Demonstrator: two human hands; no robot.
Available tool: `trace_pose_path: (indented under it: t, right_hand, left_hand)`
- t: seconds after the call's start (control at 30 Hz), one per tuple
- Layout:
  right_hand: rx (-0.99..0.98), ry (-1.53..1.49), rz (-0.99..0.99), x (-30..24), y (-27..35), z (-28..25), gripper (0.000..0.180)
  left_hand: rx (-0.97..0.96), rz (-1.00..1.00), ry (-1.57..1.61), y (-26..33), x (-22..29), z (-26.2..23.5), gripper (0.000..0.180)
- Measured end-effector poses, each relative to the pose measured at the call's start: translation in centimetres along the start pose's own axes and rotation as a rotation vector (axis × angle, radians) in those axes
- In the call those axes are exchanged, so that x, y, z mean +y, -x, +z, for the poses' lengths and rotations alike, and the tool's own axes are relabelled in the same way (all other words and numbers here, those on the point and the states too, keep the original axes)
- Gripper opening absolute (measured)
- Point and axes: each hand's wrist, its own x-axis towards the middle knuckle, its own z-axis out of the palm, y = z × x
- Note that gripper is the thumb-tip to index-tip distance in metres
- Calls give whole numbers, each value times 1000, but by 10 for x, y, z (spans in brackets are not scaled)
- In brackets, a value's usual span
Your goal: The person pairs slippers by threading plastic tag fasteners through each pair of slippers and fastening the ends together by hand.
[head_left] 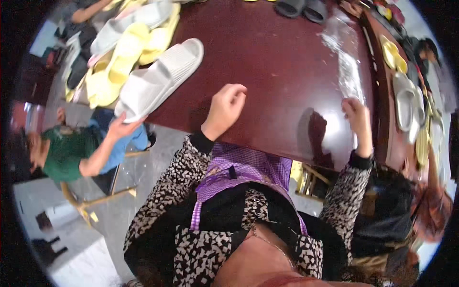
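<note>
Two hands: both the wearer's, over a dark red table (267,57), well apart from each other.
Left hand (225,107): at about 9 o'clock of the table's near half, fingers curled loosely into a half fist, holding nothing that shows; it hovers over or rests on bare wood, which of the two cannot be told.
Right hand (357,119): at 3 o'clock, near the table's right edge, fingers drawn together and pinching the lower end of a clear plastic bag (346,62).
Bag: flat and shiny, running from the right hand up toward 1 o'clock along the table's right side.
White slipper (160,79): at 10 o'clock, lying slantwise half off the table's left edge; its lower end is held by another person's hand (119,125).
Other person: seated at 9 o'clock in a green top (64,153), on a wooden stool (98,198).
Slipper heap (126,45): yellow and white pairs piled at 11 o'clock, just behind the white slipper.
Grey slippers (301,7): a dark pair at 12 o'clock on the table's far edge.
Side shelf (382,95): at 2 to 3 o'clock, right of the table, beside it yellow (394,55) and grey (406,100) slippers.
Sleeves: black-and-white patterned, with a purple checked apron (239,167) at 6 o'clock.
</note>
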Motion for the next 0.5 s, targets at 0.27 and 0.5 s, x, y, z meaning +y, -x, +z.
trace_pose_path:
  t: [0.27, 0.5]
  right_hand:
    - [-26, -46, -155, -22, 54, 54, 17]
    - [-98, -56, -106, -25, 60, 58, 17]
  left_hand:
    - [367, 336, -793, -12, 11, -138, 24]
    - [582, -100, -1004, 2, -62, -243, 38]
